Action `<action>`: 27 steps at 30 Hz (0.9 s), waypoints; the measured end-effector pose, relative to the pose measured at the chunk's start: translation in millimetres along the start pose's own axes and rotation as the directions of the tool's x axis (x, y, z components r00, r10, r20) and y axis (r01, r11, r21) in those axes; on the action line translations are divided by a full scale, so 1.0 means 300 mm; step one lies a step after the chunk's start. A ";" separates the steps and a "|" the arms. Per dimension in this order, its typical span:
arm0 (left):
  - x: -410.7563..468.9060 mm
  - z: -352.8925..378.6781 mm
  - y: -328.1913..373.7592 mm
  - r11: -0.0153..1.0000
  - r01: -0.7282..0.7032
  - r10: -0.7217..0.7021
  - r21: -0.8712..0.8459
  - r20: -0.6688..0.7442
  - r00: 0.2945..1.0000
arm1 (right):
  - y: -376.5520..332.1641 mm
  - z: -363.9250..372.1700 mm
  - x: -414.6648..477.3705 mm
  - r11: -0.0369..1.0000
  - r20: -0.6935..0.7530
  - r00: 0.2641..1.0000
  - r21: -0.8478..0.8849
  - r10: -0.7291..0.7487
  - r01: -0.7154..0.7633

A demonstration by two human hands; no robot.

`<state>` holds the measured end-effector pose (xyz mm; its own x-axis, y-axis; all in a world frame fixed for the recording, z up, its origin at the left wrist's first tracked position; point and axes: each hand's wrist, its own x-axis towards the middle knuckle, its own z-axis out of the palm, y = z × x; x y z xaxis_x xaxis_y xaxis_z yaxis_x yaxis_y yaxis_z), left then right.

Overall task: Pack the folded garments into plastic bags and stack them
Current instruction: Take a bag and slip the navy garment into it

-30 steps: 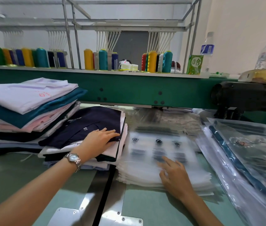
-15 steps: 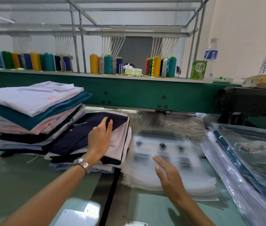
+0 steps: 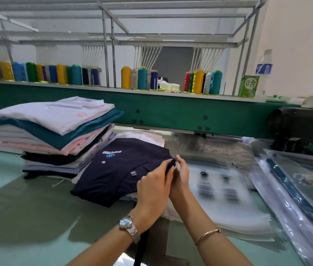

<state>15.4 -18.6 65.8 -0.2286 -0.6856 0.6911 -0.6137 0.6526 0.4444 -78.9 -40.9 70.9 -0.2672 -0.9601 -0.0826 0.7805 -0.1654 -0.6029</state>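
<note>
- Low in the centre of the frame, the left hand [image 3: 152, 191], with a silver metal wristwatch [image 3: 129, 227] on its wrist, pinches the right-hand corner of a dark navy folded garment [image 3: 121, 175] in curled fingers.
- Pressed against it on the right, the right hand [image 3: 180, 178], with a thin gold bangle [image 3: 207, 235] on its wrist, nips the same raised corner of fabric.
- At mid-frame the navy garment lies on top of a low pile of folded clothes on the pale green table [image 3: 17, 208]. Its blue-and-white chest logo faces up.
- Just right of it sits a stack of flat clear plastic bags [image 3: 228, 200] with black print, blurred.
- Along the right edge, filled clear bags [image 3: 295, 189] lie overlapping.
- Left of centre, a taller pile of folded shirts [image 3: 56, 131] in white, teal, pink and black stands beside the low pile.
- Across the frame behind runs a green metal beam [image 3: 171, 114].
- On the shelf above it stand coloured thread cones [image 3: 199, 81], with a green paper carton [image 3: 248, 86] and a clear plastic bottle [image 3: 264, 68] at the upper right.
</note>
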 end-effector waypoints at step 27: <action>0.046 -0.278 -0.660 0.263 0.829 -0.755 -0.494 0.430 0.495 | 0.006 -0.075 0.063 0.947 0.027 1.000 -0.321 0.016 -0.007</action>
<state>196.8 -130.4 34.7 0.0253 -0.9709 -0.2381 0.0223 -0.2376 0.9711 -95.2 -54.4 50.3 -0.2394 -0.9683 -0.0711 0.5593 -0.0777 -0.8253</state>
